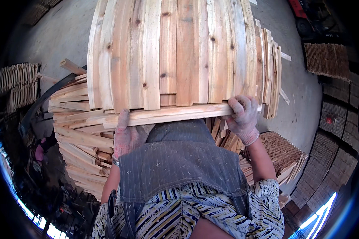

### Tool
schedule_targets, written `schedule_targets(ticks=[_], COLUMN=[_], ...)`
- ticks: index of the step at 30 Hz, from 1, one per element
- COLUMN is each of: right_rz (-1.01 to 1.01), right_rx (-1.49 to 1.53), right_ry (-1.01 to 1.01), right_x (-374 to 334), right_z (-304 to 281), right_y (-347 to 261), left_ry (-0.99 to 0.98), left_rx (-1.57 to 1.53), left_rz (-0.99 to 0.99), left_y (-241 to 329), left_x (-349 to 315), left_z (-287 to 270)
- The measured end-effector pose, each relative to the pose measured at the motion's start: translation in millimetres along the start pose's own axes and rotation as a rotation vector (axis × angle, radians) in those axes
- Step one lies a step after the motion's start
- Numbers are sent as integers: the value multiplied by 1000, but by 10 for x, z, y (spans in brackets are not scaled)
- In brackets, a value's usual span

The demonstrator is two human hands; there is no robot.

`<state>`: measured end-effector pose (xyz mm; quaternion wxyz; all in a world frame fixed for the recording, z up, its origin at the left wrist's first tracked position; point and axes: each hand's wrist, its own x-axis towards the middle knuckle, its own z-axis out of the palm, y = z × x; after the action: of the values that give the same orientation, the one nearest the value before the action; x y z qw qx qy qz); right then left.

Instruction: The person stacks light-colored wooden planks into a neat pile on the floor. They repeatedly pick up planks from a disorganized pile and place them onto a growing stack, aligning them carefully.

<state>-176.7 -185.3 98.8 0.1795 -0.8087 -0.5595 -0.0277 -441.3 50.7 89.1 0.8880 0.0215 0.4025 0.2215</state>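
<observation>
A long pale wooden strip (175, 113) lies crosswise in front of my body, along the near ends of a row of planks (183, 51). My left hand (127, 137), in a worn whitish-pink work glove, grips the strip toward its left end, one digit pointing up over its face. My right hand (242, 118), gloved alike, curls its fingers round the right end. The planks lie side by side, pointing away from me, with uneven near ends and dark knots. The undersides of both hands are hidden.
A heap of loose wooden strips (81, 139) lies at my left. More planks (269, 71) stand along the row's right side. Bundled wood stacks (327, 61) line the right, another stack (18, 85) the far left. A red vehicle (298, 14) is at the far right on the concrete floor (303, 95).
</observation>
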Motion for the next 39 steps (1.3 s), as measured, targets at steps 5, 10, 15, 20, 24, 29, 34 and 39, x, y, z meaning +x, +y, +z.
schedule_targets(ticks=[5,10,15,20,24,29,34,39], right_rz=[18,40,-20,-67,-39,214,574,745], right_rx=[-19,-46,-34,-15,166,470,729,758], right_ry=[-2,-44,-32,4,-50,46,39,160], right_x=[145,187,-118,-130,80,205,733,888], right_z=[37,2,-81,-72,-331,-438,-911,-1083], right_y=[72,52,-114,-147,-378,-421,-308,37], left_ry=[1,-92,-40,-124,-407,-135,24,92], left_rx=[-129,31,31,75,282,993,1412,1513], left_rz=[-122,25,-66,-13,138,819,739,376], left_y=[95,44,21,99,538,1294,1884,1765], left_x=[150,124,-216,-407,-540,-299,805,1275], left_z=[21,56,-179,-145,16,625,921,976])
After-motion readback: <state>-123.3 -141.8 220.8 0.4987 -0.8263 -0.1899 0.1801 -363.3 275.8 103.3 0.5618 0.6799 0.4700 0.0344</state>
